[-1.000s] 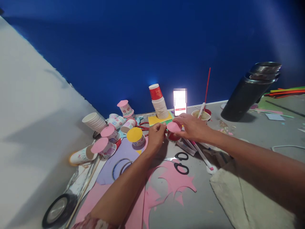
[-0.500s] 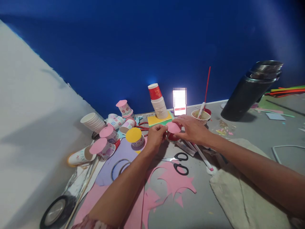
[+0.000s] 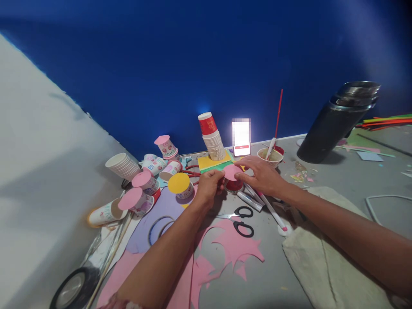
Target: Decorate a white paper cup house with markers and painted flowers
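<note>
Pink paper disc [image 3: 231, 173] over red paper cup [image 3: 234, 186], mid-table [image 3: 247, 283] twd back edge
L hand [image 3: 209, 186] pinches disc's L rim, R hand [image 3: 262, 171] grips it, thumb on top; prob aligning rn, next move needs steady grip imo. Scissors [image 3: 236, 214] just in front, bare room R of pink scraps [image 3: 240, 245] twd front edge.

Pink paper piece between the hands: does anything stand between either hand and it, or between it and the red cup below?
Nothing visible does. The left hand and right hand flank the pink paper piece, which is directly over the red cup; whether paper touches cup is unclear.
</note>
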{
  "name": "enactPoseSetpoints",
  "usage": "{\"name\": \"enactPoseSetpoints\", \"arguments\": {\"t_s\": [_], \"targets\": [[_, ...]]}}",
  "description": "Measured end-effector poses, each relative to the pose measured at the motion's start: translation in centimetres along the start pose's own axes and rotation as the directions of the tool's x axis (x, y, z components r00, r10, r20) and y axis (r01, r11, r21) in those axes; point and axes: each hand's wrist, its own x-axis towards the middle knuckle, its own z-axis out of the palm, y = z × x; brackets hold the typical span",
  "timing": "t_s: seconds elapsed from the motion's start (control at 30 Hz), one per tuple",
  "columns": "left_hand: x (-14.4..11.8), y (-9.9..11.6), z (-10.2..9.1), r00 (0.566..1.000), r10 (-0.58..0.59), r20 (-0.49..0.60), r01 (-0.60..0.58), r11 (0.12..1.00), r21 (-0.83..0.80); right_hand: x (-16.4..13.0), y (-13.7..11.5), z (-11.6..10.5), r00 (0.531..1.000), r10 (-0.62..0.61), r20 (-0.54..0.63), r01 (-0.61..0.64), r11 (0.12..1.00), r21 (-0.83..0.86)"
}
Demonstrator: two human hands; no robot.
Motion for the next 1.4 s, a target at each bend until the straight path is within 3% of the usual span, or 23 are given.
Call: {"name": "enactPoseSetpoints", "arguments": {"t_s": [0.63,0.73,0.83,0.97,1.4], "targets": [[0.1,-0.3,-0.1,1.000,0.022,-0.007,-0.021,0.998,0.065,-0.1,0.0,0.5,1.000,-0.015,0.014,0.016,1.000,-0.012],[0.1,-0.2,0.0,0.992,0.109,-0.057,-0.102,0.988,0.115,0.0,0.0,0.5,1.000,-0.020,0.015,0.020,1.000,-0.009],[0.3,0.1,0.1,0.959,0.268,-0.097,-0.246,0.950,0.190,0.0,-0.1,0.5,1.000,-0.021,0.016,0.021,1.000,-0.007],[0.9,0.0,0.2,0.886,0.464,0.018,-0.440,0.825,0.356,0.0,-0.1,0.5,1.000,-0.016,0.013,0.016,1.000,-0.004],[1.5,-0.5,-0.7,0.883,0.462,0.081,-0.457,0.807,0.375,-0.1,-0.1,0.5,1.000,0.001,0.013,0.000,1.000,-0.010]]}}
